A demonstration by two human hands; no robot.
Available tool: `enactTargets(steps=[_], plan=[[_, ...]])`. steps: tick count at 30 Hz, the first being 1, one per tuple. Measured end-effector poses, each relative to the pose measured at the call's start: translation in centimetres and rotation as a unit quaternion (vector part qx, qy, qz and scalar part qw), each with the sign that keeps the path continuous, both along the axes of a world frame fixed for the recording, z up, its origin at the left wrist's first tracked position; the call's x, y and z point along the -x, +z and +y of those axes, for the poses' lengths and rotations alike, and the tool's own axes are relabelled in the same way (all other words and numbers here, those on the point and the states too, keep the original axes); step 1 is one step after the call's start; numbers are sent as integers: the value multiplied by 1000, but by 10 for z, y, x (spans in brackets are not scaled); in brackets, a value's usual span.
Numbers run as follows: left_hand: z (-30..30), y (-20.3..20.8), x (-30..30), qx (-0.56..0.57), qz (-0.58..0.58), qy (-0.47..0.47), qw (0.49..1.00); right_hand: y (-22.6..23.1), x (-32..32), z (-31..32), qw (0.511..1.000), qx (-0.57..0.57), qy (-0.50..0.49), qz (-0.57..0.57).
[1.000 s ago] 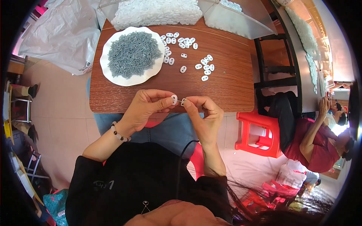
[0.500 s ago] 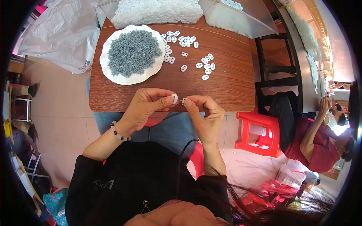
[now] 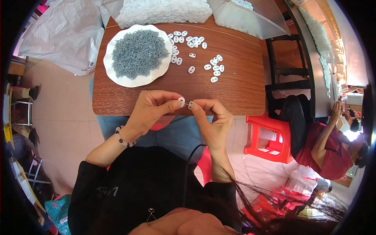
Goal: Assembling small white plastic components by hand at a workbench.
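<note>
The table point(image 3: 235, 90) is seen to be of reddish-brown wood, smooth and faintly glossy, with a fine straight grain. A small oval piece point(image 3: 181, 102) of white, smooth plastic is pinched in the left hand point(image 3: 150, 109); a small metal-looking grey part point(image 3: 190, 105) is pinched in the right hand point(image 3: 213, 119). Near the table's far left corner, dull grey metal pieces point(image 3: 137, 53) are heaped on a matt white plate point(image 3: 117, 78) with a wavy rim. Loose white ovals point(image 3: 213, 68) of the same smooth plastic are scattered toward the far edge.

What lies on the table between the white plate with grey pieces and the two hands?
Nothing: the head view shows only bare brown table between the white plate and the left hand and right hand, which pinch small white pieces.
</note>
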State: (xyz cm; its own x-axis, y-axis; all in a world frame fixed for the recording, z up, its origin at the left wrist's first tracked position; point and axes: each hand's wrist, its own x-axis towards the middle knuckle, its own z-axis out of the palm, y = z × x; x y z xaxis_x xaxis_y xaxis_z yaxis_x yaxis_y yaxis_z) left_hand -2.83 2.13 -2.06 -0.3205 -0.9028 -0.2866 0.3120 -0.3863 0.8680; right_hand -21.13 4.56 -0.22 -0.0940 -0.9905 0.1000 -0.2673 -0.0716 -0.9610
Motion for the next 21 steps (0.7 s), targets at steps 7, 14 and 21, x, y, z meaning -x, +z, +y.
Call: enactTargets(steps=[7, 14, 21], plan=[[-2, 0, -2, -58, 22, -13, 998, 2, -1, 1, 1000, 11, -6, -17], [-1, -1, 1, -58, 30, -28, 997, 9, -1, 4, 1000, 20, -7, -14], [0, -4, 0, -47, 29, -23, 998, 6, -2, 3, 1000, 19, -1, 2]])
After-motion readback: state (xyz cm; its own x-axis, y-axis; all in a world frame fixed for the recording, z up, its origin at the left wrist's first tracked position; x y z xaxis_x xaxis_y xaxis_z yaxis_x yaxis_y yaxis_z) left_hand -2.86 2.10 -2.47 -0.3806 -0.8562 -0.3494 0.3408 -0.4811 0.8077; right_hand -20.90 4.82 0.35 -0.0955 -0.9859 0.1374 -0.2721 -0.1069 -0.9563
